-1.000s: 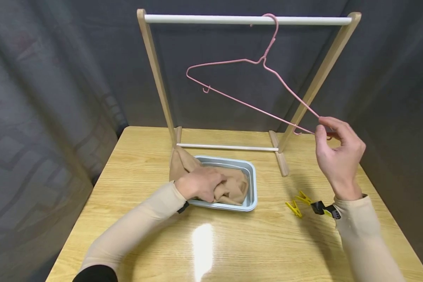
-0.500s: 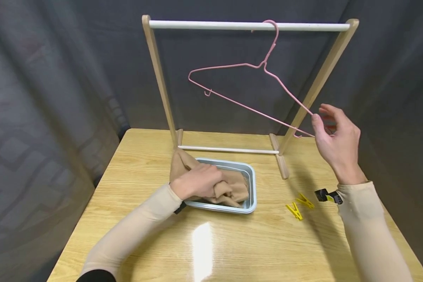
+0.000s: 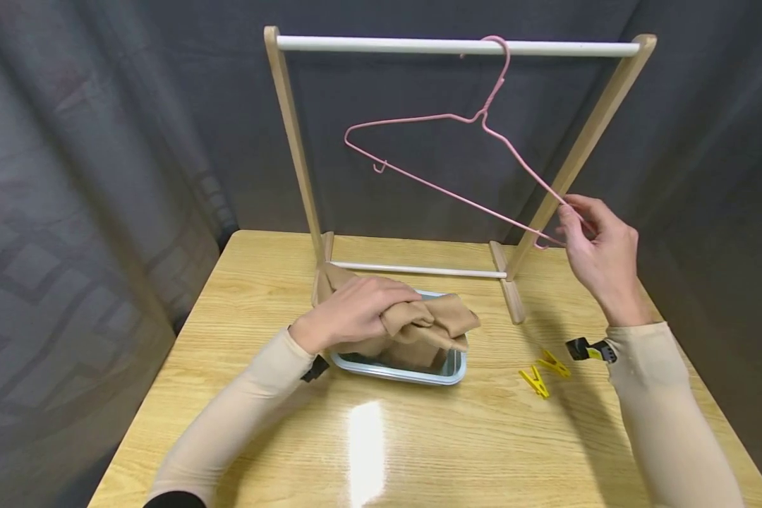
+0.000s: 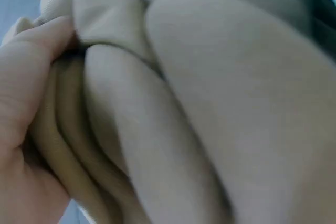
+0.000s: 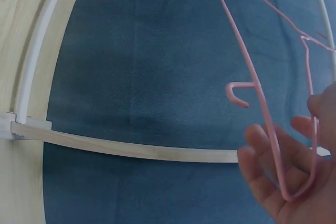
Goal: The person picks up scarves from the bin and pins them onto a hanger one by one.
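My left hand (image 3: 358,310) grips a bunched tan cloth (image 3: 444,321) above a light blue tray (image 3: 387,371). Part of the cloth still lies in the tray, and a corner drapes past its left side. Close up in the left wrist view, the thumb (image 4: 31,72) presses against the cloth folds (image 4: 241,77). A pink wire hanger (image 3: 457,195) hangs by its hook from the white bar (image 3: 381,45). At its right end, my right hand (image 3: 603,257) pinches the sloping arm between thumb and fingers. The right wrist view shows the hanger's corner (image 5: 286,195) inside the hand.
Two yellow clothespins (image 3: 536,382) lie on the wooden table (image 3: 279,423), right of the tray. The rack's wooden posts (image 3: 295,134) stand at the back, with a low white crossbar (image 3: 419,270) between them. Grey curtains (image 3: 101,176) enclose the table.
My left hand has lifted the cloth up from the tray, raising its bunched right part above the rim. My right hand loosened briefly, then took hold of the hanger's end again.
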`<state>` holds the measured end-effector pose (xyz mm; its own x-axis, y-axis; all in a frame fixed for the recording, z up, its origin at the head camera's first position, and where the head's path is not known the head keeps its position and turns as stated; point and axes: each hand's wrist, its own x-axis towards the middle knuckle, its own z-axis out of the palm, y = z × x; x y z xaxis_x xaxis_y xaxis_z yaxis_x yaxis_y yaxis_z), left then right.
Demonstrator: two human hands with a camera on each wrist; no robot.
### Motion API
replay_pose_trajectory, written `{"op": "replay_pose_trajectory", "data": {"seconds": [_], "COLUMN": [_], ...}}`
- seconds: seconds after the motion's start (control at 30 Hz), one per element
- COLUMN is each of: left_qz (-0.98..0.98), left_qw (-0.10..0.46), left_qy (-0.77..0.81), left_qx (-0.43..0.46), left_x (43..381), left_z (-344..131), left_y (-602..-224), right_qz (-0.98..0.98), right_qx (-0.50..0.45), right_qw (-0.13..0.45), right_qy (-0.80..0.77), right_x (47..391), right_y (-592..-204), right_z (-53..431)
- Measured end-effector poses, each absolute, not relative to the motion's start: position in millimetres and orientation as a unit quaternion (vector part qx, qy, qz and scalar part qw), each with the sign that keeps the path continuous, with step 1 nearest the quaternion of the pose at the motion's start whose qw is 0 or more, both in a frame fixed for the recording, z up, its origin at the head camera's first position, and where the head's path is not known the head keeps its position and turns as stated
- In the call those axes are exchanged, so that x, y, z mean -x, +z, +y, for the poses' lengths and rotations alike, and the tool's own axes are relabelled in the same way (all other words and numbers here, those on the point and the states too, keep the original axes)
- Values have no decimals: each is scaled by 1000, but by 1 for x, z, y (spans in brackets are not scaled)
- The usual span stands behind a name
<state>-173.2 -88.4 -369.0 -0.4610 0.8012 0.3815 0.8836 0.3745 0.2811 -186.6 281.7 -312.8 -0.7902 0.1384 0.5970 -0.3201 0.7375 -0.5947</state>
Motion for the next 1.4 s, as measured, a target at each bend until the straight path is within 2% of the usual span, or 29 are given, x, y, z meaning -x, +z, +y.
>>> {"op": "replay_pose_trajectory", "data": {"seconds": [0.2, 0.37, 0.77, 1.4], "left_qz": [-753, -752, -764, -793], "left_qw": [169, 203, 171, 135], "left_qy": [-396, -394, -409, -379], "left_qx": [497, 487, 468, 458], "left_x": [169, 164, 168, 168], "left_z": [-91, -91, -92, -94], "left_y": [-354, -343, -349, -355], "right_qz": [-867, -851, -822, -794], "right_qx": [-58, -65, -69, -57], "right_qw": [323, 348, 402, 439], "right_qy": [376, 388, 397, 416], "right_x": [190, 190, 193, 186], "right_y": [-316, -316, -317, -309], "right_z": [283, 283, 281, 275]}}
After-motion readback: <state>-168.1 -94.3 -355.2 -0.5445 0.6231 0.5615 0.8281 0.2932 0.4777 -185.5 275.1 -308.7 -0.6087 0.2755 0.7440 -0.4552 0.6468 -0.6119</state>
